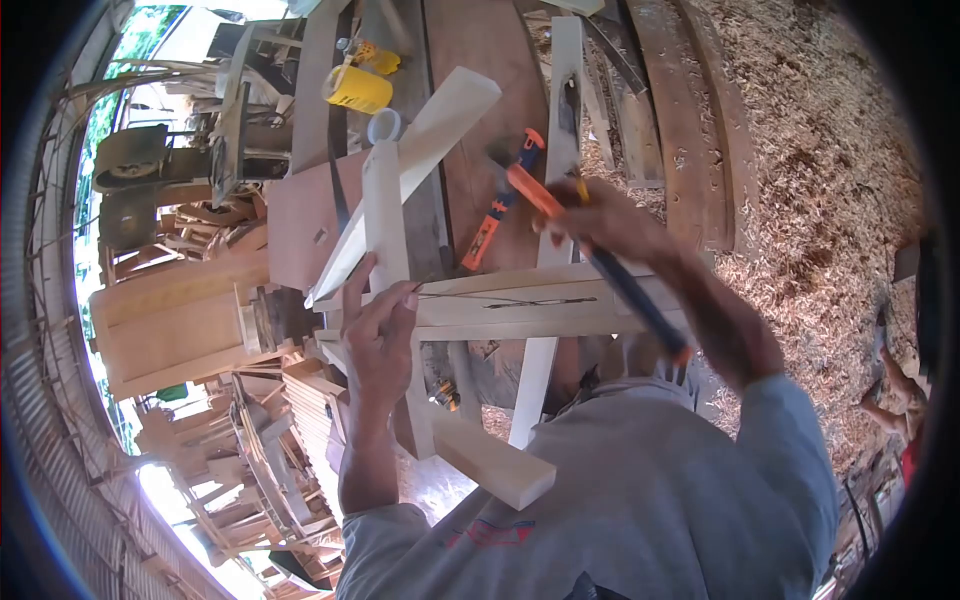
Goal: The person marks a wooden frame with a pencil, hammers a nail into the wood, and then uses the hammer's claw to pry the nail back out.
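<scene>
My right hand (610, 228) is closed around the orange and dark handle of a hammer (640, 300), its grip end pointing down right; the head end is blurred. The fingers of my left hand (380, 325) are bent over the wooden frame (388, 215) where its pale pieces meet, with thumb and fingertips against the wood. A long slanting board (450, 120) crosses behind the upright piece. The horizontal rails (510, 305) carry a dark crack or line. Behind them lies an orange and dark blue tool (500, 200) on the bench.
A yellow container (358, 90) and a white ring (384, 125) sit on the bench planks (480, 60). Wood shavings (800, 180) cover the ground at right. Stacked timber (240, 440) and a panelled wooden piece (180, 325) stand at left. Another person's limb (900, 395) shows at far right.
</scene>
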### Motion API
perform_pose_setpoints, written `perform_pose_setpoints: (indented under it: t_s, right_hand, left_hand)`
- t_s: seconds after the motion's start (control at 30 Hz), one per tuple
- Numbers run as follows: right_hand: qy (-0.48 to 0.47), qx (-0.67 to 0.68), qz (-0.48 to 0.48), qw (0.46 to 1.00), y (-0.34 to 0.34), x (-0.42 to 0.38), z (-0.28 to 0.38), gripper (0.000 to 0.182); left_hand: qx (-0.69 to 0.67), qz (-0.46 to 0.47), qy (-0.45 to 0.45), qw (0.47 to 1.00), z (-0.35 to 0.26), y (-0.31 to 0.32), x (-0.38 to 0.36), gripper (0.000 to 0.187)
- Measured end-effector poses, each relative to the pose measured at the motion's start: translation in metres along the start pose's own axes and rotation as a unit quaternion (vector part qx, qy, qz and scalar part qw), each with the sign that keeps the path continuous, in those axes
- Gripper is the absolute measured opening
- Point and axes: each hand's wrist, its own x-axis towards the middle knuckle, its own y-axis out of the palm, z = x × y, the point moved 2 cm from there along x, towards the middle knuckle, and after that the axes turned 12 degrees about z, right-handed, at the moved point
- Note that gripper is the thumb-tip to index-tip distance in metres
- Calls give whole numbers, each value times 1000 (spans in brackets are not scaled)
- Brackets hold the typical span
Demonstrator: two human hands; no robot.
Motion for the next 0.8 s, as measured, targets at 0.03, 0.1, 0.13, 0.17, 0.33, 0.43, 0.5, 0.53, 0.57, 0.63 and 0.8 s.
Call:
perform_pose_setpoints:
  t_s: [0.03,0.1,0.13,0.17,0.33,0.43,0.5,0.53,0.57,0.63,0.8]
  right_hand:
    - [-4,-6,1,1000,9,-22,-3,33]
    - [-24,98,-55,993,48,-61,6,35]
    - [-32,144,-80,986,65,-73,6,33]
    - [-31,155,-78,984,81,-80,5,33]
    - [-91,94,-98,987,110,-83,10,52]
    - [-66,2,-101,993,119,-81,14,59]
    - [-99,-59,-108,987,130,-73,4,64]
    - [-137,-81,-113,981,127,-71,4,65]
    - [-138,-79,-111,981,123,-71,6,65]
    - [-117,15,-76,990,111,-75,13,65]
    - [-105,74,-169,977,104,-81,22,65]
  left_hand:
    - [0,2,1,1000,2,1,1,24]
    - [-4,3,4,1000,4,0,0,23]
    - [3,7,-1,1000,4,0,-1,23]
    - [3,6,1,1000,2,-1,-1,23]
    - [26,3,-16,1000,-1,-2,-5,24]
    - [47,5,-18,999,-11,-3,-3,24]
    - [52,5,-15,999,-10,-3,-2,24]
    - [55,2,-16,998,-9,-3,-3,25]
    - [57,1,-18,998,-10,-4,-4,25]
    - [59,7,-22,998,-10,-5,-5,25]
    - [48,7,-18,999,-6,-6,-6,24]
